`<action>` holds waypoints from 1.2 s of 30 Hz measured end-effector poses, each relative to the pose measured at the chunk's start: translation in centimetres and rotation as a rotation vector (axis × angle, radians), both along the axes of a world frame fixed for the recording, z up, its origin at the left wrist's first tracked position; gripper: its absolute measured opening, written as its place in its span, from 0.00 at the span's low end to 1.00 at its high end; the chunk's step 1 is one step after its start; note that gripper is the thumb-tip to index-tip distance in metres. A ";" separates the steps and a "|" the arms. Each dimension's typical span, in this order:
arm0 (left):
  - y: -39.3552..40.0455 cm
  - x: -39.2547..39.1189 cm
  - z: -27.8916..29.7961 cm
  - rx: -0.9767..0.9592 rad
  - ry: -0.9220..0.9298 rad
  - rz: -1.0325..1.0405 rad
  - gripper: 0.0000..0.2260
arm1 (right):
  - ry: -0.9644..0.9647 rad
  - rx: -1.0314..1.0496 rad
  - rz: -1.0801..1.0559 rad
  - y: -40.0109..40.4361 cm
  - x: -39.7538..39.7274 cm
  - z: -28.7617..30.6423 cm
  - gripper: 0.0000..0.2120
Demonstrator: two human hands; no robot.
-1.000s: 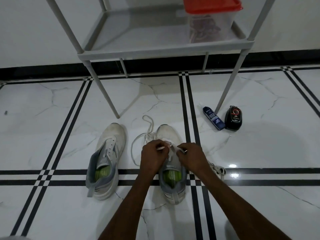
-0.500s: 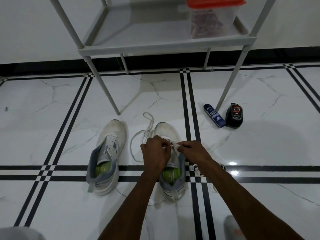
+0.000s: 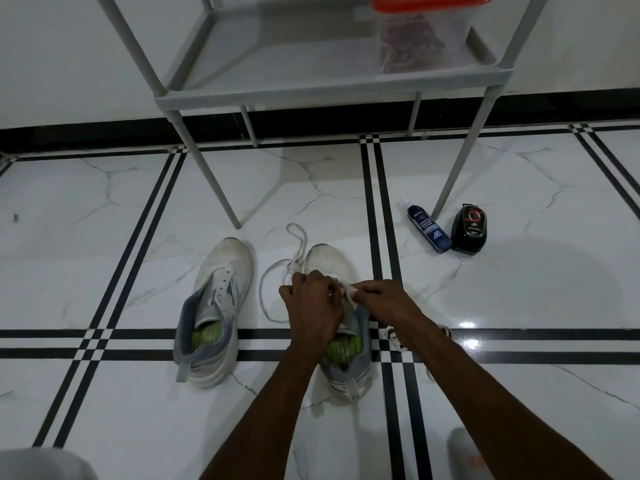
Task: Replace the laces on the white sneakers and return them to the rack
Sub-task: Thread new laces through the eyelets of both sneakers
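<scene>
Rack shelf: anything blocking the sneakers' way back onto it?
Mostly clear. The rack shelf holds only a red-lidded container at its right end; the left and middle are bare. Both sneakers sit on the floor in front. The right sneaker is still under both hands, mid-lacing.

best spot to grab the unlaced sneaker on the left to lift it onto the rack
Grip the left sneaker at its grey heel collar, coming from above and from the near side. The heel points toward the person, the opening faces up, and with no lace the collar gapes wide, so fingers can hook inside with the thumb outside.
</scene>
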State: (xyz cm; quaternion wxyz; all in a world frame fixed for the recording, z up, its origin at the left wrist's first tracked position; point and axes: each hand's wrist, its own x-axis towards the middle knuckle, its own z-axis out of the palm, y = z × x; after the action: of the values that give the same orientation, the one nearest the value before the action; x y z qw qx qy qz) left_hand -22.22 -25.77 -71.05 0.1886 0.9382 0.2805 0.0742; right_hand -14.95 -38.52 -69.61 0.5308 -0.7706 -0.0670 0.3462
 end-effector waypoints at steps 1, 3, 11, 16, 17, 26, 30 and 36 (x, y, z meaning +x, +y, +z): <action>0.0 0.1 0.0 -0.009 -0.003 -0.002 0.05 | -0.013 0.005 0.017 0.0 0.0 -0.2 0.04; 0.1 0.2 -0.3 -0.060 -0.019 -0.001 0.05 | 0.004 0.014 0.031 0.0 0.0 -0.3 0.05; 0.1 0.3 -1.6 -0.267 -0.192 0.088 0.06 | 0.118 0.025 -0.163 0.6 0.4 -0.8 0.06; 0.5 0.1 -2.2 -0.403 -0.245 0.100 0.09 | 0.100 -0.039 -0.098 1.4 1.1 -1.0 0.06; 0.5 0.1 -2.3 -0.429 -0.260 0.098 0.11 | 0.053 -0.090 -0.050 1.6 1.2 -1.1 0.08; -1.2 -1.5 -0.3 -0.205 -0.055 0.163 0.25 | 0.099 -0.106 0.022 2.2 1.6 -1.2 0.10; -0.5 -1.8 -1.3 -0.241 -0.039 0.212 0.20 | 0.147 0.003 -0.055 1.0 3.0 0.4 0.07; -0.3 -2.5 -1.9 -0.268 -0.121 0.154 0.17 | -0.538 0.066 -0.682 -2.9 6.9 2.5 0.04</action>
State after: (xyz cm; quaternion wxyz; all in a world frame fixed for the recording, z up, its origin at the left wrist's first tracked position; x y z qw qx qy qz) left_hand -24.73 -26.04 -72.97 0.3225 0.8742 0.3468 0.1068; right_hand -8.05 -41.37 -67.14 0.6028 -0.7940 0.0442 -0.0643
